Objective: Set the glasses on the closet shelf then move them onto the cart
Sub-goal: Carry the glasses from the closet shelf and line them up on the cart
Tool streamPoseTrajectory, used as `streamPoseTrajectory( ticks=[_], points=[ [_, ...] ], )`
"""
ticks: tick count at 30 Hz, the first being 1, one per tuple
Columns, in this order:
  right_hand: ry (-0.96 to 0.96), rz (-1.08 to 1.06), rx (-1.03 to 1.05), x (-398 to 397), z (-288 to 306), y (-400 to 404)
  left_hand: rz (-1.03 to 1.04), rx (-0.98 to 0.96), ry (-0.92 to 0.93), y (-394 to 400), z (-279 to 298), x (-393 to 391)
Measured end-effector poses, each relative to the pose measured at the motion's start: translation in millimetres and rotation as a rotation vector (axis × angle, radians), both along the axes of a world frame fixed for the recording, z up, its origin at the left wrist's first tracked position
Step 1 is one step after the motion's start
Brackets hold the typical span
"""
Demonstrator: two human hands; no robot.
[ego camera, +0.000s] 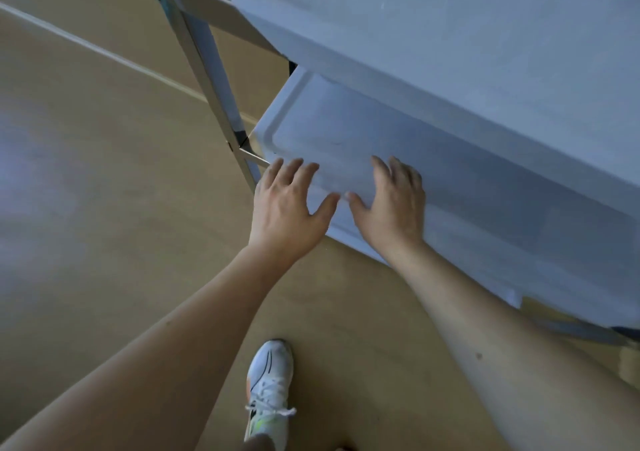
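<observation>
Both hands, left hand (287,205) and right hand (391,205), lie flat with grip wide and holding nothing on the cart's lower shelf (485,208). No glasses show; leaning hard could roll the cart (450,35) away.

We see the cart (450,80) as two pale grey-white tray shelves on a shiny metal frame; its upper shelf overhangs the lower one; the lower shelf (381,132) has a raised rim and rounded corner; we cannot see any glasses on it.
</observation>
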State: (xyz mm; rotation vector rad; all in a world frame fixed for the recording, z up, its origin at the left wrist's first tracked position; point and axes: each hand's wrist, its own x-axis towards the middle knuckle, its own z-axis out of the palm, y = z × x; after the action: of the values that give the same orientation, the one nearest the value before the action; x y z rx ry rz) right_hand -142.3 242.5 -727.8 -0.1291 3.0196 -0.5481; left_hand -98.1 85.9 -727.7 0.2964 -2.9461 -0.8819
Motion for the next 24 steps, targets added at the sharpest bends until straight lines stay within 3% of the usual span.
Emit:
streamPoseTrajectory(
  ticks=[10, 16, 24],
  points=[
    [-0.219, -0.033, -0.034, 103, 114, 33, -0.105, -0.040, -0.148, 22, 116, 86],
    [-0.238, -0.114, -0.055, 152, 192, 57, -0.116, -0.013, -0.167, 54, 200, 119],
    [-0.225, -0.197, -0.105, 195, 304, 108, -0.321, -0.129, -0.146, 92, 324, 130]
  ],
)
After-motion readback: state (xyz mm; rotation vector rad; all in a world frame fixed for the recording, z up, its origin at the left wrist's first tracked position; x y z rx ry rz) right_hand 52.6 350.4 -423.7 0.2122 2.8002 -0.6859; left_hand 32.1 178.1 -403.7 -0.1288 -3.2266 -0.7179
